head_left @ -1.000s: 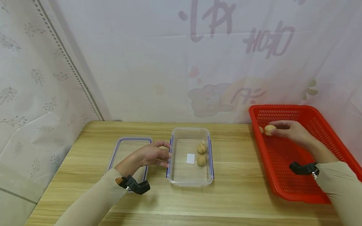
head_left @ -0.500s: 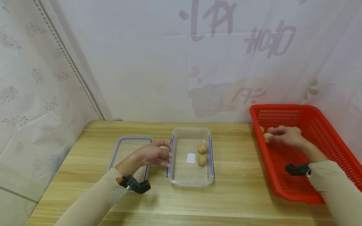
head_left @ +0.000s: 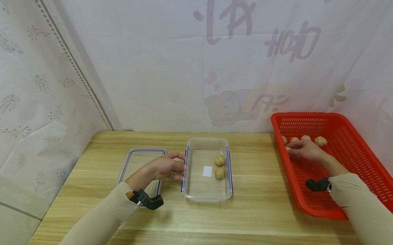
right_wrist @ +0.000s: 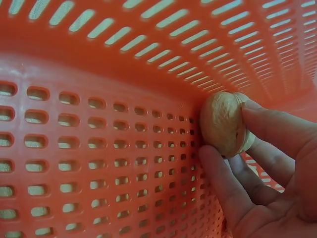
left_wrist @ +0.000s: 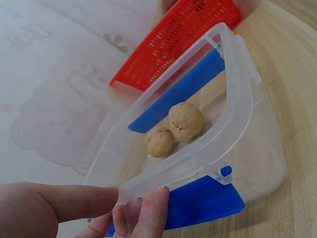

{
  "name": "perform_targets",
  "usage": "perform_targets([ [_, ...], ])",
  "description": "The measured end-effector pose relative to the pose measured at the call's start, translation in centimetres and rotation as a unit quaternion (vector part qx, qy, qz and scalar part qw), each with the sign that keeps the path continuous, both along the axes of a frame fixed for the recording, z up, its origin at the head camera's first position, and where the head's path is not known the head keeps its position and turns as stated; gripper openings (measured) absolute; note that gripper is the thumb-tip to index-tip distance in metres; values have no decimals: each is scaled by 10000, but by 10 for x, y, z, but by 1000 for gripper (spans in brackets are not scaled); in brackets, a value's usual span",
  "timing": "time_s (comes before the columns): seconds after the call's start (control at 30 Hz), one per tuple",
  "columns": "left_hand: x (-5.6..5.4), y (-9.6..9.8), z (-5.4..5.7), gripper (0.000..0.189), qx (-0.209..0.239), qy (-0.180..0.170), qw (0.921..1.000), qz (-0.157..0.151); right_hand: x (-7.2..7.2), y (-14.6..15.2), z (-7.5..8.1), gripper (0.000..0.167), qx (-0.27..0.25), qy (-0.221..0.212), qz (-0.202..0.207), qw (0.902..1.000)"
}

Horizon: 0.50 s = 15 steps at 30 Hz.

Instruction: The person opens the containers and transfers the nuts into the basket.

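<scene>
My right hand (head_left: 306,150) is inside the red basket (head_left: 286,168), pinching a walnut (right_wrist: 223,124) between thumb and fingers beside the basket's wall. In the head view most of that walnut is hidden by the hand. Several other walnuts (head_left: 320,141) lie along the far end of the basket. Against the left side of a clear plastic box (head_left: 195,186) rests my left hand (head_left: 166,167), its fingertips touching the rim and the blue side latch (left_wrist: 203,203). Two walnuts (left_wrist: 185,121) sit inside the box near its right wall.
Left of the box lies a clear lid (head_left: 142,155) with a blue seal, partly under my left forearm. A small white label (head_left: 207,171) shows in the box. Bare wooden table (head_left: 252,172) separates box and basket. A printed curtain (head_left: 158,74) hangs behind.
My right hand has shifted slightly left and toward me in the basket, from one walnut to another, uncovering walnuts behind it. The left hand and box have stayed put.
</scene>
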<state>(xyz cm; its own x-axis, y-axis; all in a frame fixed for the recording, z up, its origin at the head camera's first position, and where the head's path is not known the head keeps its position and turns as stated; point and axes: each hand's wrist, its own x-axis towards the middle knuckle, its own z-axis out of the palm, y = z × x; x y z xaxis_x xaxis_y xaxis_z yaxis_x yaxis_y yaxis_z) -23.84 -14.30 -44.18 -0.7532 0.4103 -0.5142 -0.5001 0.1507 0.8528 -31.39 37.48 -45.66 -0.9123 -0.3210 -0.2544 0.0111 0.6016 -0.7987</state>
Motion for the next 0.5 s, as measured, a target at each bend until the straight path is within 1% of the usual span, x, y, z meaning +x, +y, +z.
perform_targets([
  [0.27, -1, 1, 0, 44, -6, -17, 10000, 28, -2, 0, -2, 48, -36, -123, -19, 9999],
  [0.33, -1, 1, -1, 43, 16, -14, 10000, 25, -2, 1, -2, 49, -17, -135, 30, 9999],
  [0.5, -1, 1, -3, 43, -2, -2, 10000, 54, 1, -2, 2, 50, 108, -86, 48, 9999],
])
